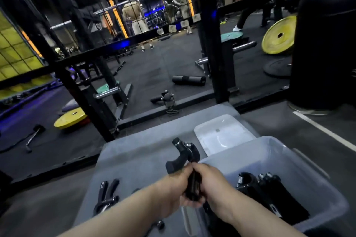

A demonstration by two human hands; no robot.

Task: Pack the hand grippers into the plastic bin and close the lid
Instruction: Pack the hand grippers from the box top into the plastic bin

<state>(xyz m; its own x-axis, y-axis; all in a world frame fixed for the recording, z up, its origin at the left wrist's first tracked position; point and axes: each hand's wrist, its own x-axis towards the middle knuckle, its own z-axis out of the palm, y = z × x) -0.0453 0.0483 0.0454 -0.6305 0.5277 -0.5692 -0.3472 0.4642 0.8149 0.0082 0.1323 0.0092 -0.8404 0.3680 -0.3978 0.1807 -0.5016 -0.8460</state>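
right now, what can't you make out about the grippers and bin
Head view:
Held hand gripper: lower handles hidden by left hand and right hand; one or two, unclear.
Grippers in bin: dark overlapping pile, partly behind right forearm; count unclear.
Plastic bin: near end cut off by bottom edge.

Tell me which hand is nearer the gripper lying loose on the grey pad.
Left. Both hands grip a second gripper; the left hand is just right of the loose gripper, the right hand farther right, by the plastic bin.
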